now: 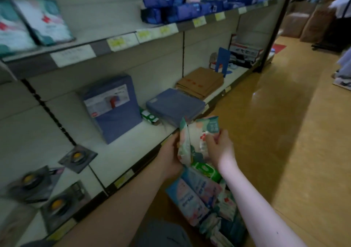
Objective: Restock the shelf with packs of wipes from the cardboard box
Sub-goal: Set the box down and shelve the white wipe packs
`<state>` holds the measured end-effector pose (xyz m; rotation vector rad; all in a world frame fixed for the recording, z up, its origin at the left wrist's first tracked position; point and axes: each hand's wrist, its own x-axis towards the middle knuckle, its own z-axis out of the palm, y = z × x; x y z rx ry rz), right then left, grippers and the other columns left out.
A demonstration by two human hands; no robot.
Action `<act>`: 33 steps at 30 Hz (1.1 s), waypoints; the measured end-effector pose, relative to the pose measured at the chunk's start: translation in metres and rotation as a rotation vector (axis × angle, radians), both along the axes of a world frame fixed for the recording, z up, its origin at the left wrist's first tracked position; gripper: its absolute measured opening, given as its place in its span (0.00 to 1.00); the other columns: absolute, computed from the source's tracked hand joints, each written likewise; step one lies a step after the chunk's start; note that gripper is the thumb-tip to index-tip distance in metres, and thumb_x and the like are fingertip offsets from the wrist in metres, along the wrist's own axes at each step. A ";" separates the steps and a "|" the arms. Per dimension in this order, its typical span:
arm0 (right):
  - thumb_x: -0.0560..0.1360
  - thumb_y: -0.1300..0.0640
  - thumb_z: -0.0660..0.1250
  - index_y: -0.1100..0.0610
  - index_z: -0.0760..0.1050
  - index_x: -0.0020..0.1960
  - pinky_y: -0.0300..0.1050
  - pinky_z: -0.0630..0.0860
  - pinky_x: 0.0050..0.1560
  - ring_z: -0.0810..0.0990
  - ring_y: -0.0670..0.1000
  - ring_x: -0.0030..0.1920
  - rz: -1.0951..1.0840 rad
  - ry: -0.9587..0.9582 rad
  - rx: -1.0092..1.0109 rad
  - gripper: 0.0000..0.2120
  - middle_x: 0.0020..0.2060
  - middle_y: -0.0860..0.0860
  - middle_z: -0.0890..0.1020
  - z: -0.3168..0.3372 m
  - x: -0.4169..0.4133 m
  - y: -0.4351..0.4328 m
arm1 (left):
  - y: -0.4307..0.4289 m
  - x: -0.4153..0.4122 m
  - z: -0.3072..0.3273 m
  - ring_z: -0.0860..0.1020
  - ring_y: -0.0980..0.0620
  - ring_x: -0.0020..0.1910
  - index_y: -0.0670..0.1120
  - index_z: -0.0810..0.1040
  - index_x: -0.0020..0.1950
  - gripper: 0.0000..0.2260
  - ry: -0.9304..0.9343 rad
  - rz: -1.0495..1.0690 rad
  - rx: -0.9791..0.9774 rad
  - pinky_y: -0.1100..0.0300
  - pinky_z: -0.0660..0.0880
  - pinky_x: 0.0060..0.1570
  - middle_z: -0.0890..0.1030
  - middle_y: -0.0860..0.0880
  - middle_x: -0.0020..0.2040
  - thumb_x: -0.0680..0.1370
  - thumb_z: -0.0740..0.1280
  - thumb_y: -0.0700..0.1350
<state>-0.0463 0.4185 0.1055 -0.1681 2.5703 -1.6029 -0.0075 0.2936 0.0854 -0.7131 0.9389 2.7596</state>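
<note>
Mint-green and white plastic sits between my palms: the packs of wipes (199, 132), two of them as far as I can tell through the blur, are held up on end and lean together like a half-open book. My left hand (171, 157) holds them from nine o'clock, its fingers curled round the near pack's edge, though the fingertips are hidden behind the wrap. My right hand (218, 146) comes in from three o'clock, thumb and fingers bent onto the front of the far pack and pinching it near its red mark. The packs hang just off the front lip of the lower shelf (123, 151), not resting on it. Below my wrists, at six o'clock, lies a heap of more packs (197, 195), pink, blue and green ones jumbled together; I cannot make out the walls of whatever holds them. On the shelf at eleven o'clock stands a blue flat package (112, 106) against the back panel, and at twelve o'clock another blue package (174, 104) lies flat, with a small green box (150, 117) between them. Farther along at one o'clock lies a stack of flattened cardboard (201, 83). The yellow floor (284, 132) runs off at two o'clock.
</note>
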 end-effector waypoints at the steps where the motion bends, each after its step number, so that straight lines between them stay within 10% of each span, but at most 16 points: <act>1: 0.77 0.55 0.61 0.59 0.67 0.51 0.53 0.77 0.44 0.78 0.56 0.44 0.030 0.017 -0.056 0.08 0.41 0.52 0.77 0.007 0.001 -0.009 | -0.010 0.003 0.009 0.81 0.44 0.53 0.44 0.79 0.58 0.18 0.015 0.019 -0.028 0.53 0.78 0.52 0.83 0.42 0.54 0.80 0.57 0.53; 5: 0.76 0.59 0.63 0.51 0.69 0.51 0.45 0.79 0.41 0.81 0.46 0.43 0.156 0.023 -0.323 0.06 0.43 0.44 0.79 0.042 0.009 -0.049 | -0.056 0.024 0.053 0.79 0.46 0.40 0.45 0.74 0.43 0.05 0.068 0.110 -0.240 0.54 0.78 0.39 0.80 0.45 0.43 0.78 0.61 0.41; 10: 0.77 0.60 0.62 0.49 0.68 0.52 0.54 0.82 0.47 0.82 0.46 0.45 0.287 -0.016 -0.452 0.07 0.45 0.46 0.79 0.091 0.017 -0.103 | -0.115 0.046 0.103 0.80 0.44 0.45 0.47 0.64 0.40 0.11 0.155 0.239 -0.377 0.41 0.77 0.45 0.78 0.44 0.46 0.76 0.62 0.34; 17: 0.78 0.63 0.61 0.55 0.69 0.54 0.47 0.82 0.38 0.82 0.51 0.44 0.368 -0.032 -0.621 0.07 0.49 0.54 0.80 0.140 0.024 -0.178 | -0.183 0.082 0.167 0.79 0.46 0.40 0.45 0.62 0.39 0.13 0.313 0.369 -0.484 0.49 0.80 0.34 0.77 0.42 0.41 0.75 0.57 0.27; 26: 0.76 0.64 0.61 0.52 0.71 0.46 0.36 0.78 0.26 0.81 0.40 0.29 0.461 0.008 -0.757 0.07 0.41 0.49 0.80 0.182 0.011 -0.274 | -0.261 0.128 0.234 0.80 0.44 0.48 0.46 0.62 0.42 0.16 0.455 0.654 -0.619 0.47 0.79 0.44 0.79 0.41 0.48 0.74 0.59 0.25; 33: 0.75 0.64 0.64 0.57 0.74 0.53 0.48 0.82 0.34 0.82 0.55 0.44 0.598 -0.069 -0.762 0.07 0.47 0.55 0.82 0.211 -0.010 -0.336 | -0.318 0.162 0.275 0.82 0.47 0.44 0.44 0.67 0.56 0.19 0.401 0.762 -0.855 0.48 0.80 0.44 0.80 0.42 0.49 0.73 0.61 0.24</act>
